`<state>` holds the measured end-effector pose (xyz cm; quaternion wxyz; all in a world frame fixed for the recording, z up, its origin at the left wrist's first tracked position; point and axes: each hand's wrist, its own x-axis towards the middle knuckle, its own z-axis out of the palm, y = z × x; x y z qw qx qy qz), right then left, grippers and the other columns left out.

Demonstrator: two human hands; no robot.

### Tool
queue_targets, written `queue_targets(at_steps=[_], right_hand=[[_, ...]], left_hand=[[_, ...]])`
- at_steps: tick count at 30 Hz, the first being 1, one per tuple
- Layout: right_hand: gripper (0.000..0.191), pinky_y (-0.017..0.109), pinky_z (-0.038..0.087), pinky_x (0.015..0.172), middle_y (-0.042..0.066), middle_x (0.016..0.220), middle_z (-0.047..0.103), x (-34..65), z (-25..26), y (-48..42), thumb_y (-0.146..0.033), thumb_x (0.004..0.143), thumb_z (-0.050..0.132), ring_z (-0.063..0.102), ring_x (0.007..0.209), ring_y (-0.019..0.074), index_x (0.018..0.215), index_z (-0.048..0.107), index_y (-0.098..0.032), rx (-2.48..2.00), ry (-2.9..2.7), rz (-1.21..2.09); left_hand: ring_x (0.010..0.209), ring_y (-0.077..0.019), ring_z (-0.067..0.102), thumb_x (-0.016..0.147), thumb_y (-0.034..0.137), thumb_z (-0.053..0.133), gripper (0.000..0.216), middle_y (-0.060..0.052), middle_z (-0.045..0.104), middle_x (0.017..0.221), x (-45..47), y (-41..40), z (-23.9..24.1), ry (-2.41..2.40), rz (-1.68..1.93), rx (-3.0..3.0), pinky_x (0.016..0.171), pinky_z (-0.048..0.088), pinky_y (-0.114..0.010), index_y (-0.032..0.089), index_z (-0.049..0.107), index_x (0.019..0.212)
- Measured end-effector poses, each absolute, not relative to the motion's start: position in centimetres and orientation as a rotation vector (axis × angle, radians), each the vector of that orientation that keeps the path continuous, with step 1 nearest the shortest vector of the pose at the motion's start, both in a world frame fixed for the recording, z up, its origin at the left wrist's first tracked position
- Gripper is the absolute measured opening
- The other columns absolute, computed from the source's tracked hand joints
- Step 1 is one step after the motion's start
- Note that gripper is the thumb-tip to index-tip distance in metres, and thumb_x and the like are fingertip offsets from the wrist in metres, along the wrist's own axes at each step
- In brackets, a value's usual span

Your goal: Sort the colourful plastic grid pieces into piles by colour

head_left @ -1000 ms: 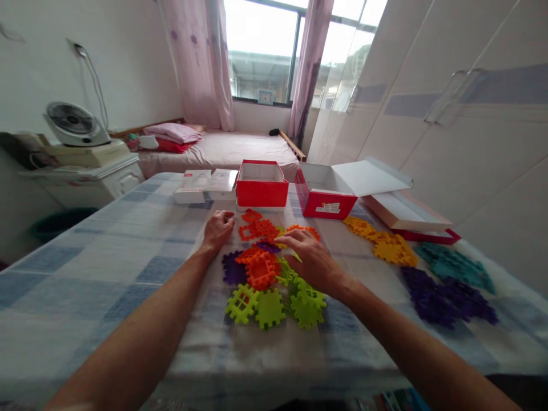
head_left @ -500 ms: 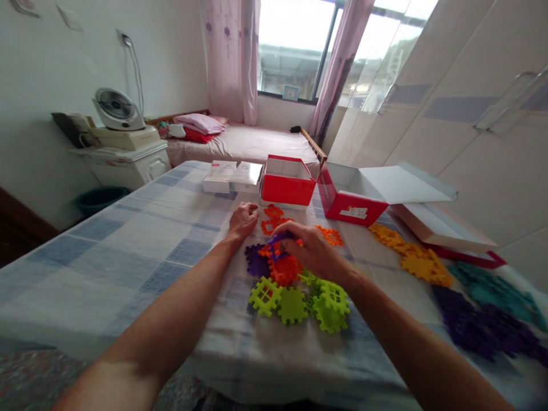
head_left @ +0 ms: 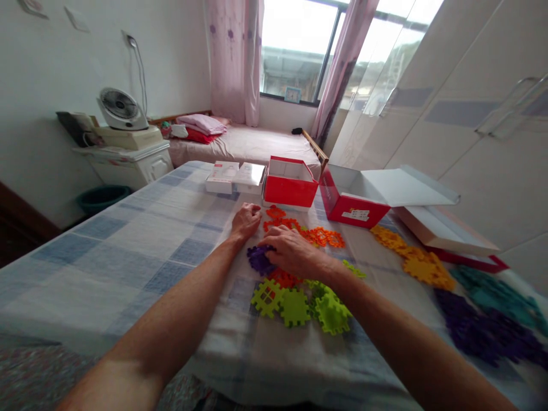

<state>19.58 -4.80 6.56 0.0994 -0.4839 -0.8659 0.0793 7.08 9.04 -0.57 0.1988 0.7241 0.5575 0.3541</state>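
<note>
My right hand is over the middle of the pile, its fingertips closed on a purple notched plastic building tile. Beneath that hand, orange-red tiles are partly covered. My left hand rests on the cloth with curled fingers, just left of the orange tiles, and nothing shows in it. Nearer to me lie several lime-green tiles, one with a window pattern. More orange tiles spread beyond my right wrist.
Behind the tiles stand an open red box, a larger open red box with its lid out, and white boxes. Yellow tiles, teal tiles and a dark purple heap lie on the right of the checked tablecloth.
My right hand has moved left and down, bringing a purple windowed tile to the purple pile. A green windowed tile no longer shows on top at the right. My left hand stays put.
</note>
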Motion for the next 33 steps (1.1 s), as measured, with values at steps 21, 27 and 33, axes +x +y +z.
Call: queue_targets(at_steps=[21, 27, 33], right_hand=[[0.013, 0.028, 0.037, 0.071, 0.004, 0.083, 0.066, 18.3, 5.5, -2.9, -0.022, 0.074, 0.057, 0.055, 0.082, 0.0173, 0.084, 0.065, -0.018, -1.59, -2.618, 0.358], [0.034, 0.033, 0.04, 0.08, 0.009, 0.099, 0.062, 19.1, 5.3, -2.8, -0.026, 0.077, 0.058, 0.052, 0.096, 0.0224, 0.11, 0.063, -0.018, -1.477, -2.63, 0.336], [0.032, 0.051, 0.039, 0.086, 0.014, 0.108, 0.054, 18.4, 6.8, -3.6, -0.036, 0.072, 0.064, 0.045, 0.106, 0.0324, 0.1, 0.066, -0.018, -1.677, -2.766, 0.239]], left_hand=[[0.088, -0.0178, 0.064, 0.077, 0.021, 0.047, 0.032, -0.009, 0.065, 0.106, 7.0, 9.1, -0.3, 1.565, 0.95, 2.057, 0.083, 0.048, -0.026, 0.013, 0.068, 0.101], [0.085, -0.0154, 0.064, 0.077, 0.021, 0.047, 0.03, -0.007, 0.065, 0.106, 7.0, 9.0, -0.3, 1.577, 0.965, 2.04, 0.082, 0.048, -0.024, 0.016, 0.068, 0.098], [0.085, -0.0161, 0.064, 0.077, 0.021, 0.048, 0.03, -0.007, 0.065, 0.105, 7.0, 8.9, -0.2, 1.576, 0.968, 2.043, 0.084, 0.048, -0.025, 0.017, 0.069, 0.098]])
